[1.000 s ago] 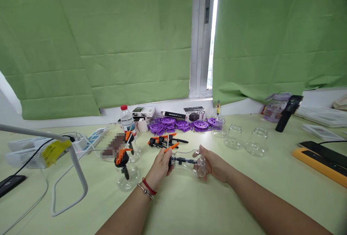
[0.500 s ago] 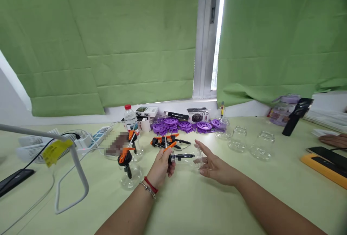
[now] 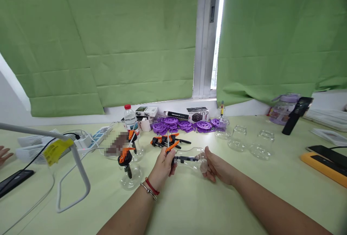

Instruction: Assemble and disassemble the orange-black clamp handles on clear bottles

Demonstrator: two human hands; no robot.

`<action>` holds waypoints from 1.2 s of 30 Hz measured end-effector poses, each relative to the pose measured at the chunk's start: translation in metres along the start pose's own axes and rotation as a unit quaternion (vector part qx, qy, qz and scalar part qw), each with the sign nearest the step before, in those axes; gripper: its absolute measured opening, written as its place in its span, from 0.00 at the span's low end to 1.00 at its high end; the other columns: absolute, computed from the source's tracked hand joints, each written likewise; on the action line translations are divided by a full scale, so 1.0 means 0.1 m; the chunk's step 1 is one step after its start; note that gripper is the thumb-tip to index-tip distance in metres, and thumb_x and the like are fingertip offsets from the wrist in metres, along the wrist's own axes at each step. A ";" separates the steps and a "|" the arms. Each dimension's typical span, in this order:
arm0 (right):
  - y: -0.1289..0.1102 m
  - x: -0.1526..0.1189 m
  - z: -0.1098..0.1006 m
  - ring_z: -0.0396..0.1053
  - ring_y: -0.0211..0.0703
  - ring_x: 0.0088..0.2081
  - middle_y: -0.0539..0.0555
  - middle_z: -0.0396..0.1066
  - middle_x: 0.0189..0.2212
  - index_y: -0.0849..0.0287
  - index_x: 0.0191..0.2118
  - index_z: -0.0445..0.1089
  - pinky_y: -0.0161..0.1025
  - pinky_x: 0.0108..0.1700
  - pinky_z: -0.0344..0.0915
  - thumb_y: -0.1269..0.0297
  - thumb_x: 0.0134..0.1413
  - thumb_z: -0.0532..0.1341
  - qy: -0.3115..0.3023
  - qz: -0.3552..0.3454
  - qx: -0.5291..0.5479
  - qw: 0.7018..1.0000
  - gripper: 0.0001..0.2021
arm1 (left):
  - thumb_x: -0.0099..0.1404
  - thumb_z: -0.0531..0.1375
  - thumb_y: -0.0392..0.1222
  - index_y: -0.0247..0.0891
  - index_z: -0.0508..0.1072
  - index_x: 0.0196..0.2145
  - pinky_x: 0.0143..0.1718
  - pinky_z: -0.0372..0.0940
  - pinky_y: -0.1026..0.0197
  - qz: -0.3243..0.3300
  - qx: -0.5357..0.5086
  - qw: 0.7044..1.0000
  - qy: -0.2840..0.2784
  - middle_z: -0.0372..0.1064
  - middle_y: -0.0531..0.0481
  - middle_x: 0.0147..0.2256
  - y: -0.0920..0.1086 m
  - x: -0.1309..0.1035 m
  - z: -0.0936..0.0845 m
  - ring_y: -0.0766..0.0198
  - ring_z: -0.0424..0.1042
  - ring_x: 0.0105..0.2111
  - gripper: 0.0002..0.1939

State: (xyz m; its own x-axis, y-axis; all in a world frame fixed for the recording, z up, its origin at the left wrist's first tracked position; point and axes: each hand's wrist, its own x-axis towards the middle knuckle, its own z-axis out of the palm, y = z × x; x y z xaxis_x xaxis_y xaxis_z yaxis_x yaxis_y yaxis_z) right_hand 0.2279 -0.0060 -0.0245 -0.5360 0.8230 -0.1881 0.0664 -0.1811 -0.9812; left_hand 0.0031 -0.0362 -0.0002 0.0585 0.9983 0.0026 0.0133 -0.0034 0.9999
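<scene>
My left hand (image 3: 165,163) is closed around the black spray head with an orange trigger (image 3: 172,146) at the neck of a clear bottle (image 3: 191,153). The bottle is held on its side above the table, its neck to the left and a black pump tube inside it. At its base, my right hand (image 3: 218,166) grips the bottle with thumb and fingers. To the left stand two clear bottles fitted with orange-and-black spray heads, the nearer spray bottle (image 3: 131,177) close to my left wrist. Several loose spray heads (image 3: 165,141) lie just beyond my hands.
Upturned clear bottles (image 3: 261,144) stand to the right, near a black comb-like tool (image 3: 296,115). Purple plastic parts (image 3: 170,122) and boxes (image 3: 198,115) line the back. A grey metal frame (image 3: 78,166) rises at left. Another person's hand (image 3: 4,155) shows at the left edge.
My right hand has closed on the bottle's base, and the bottle has shifted slightly right. Another person's hand has left the right edge; a hand has appeared at the left edge.
</scene>
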 end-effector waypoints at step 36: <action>-0.13 -0.06 0.06 0.70 0.43 0.30 0.62 0.69 0.38 0.62 0.45 0.67 0.40 0.30 0.67 0.37 0.52 0.46 -0.002 -0.014 0.077 0.997 0.32 | 0.59 0.52 0.58 0.39 0.59 0.31 0.13 0.45 0.69 -0.012 -0.025 0.999 0.025 0.58 0.61 0.18 -0.01 0.03 -0.02 0.73 0.55 0.13 0.18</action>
State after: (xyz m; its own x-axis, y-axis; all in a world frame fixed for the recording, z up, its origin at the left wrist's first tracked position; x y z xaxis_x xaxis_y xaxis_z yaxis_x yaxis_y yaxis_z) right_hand 0.2245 -0.0116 -0.0101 -0.5391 0.8267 -0.1610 -0.0776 -0.2391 -0.9679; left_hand 0.0017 -0.0333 -0.0007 0.0085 0.9997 -0.0223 -0.0366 0.0225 0.9991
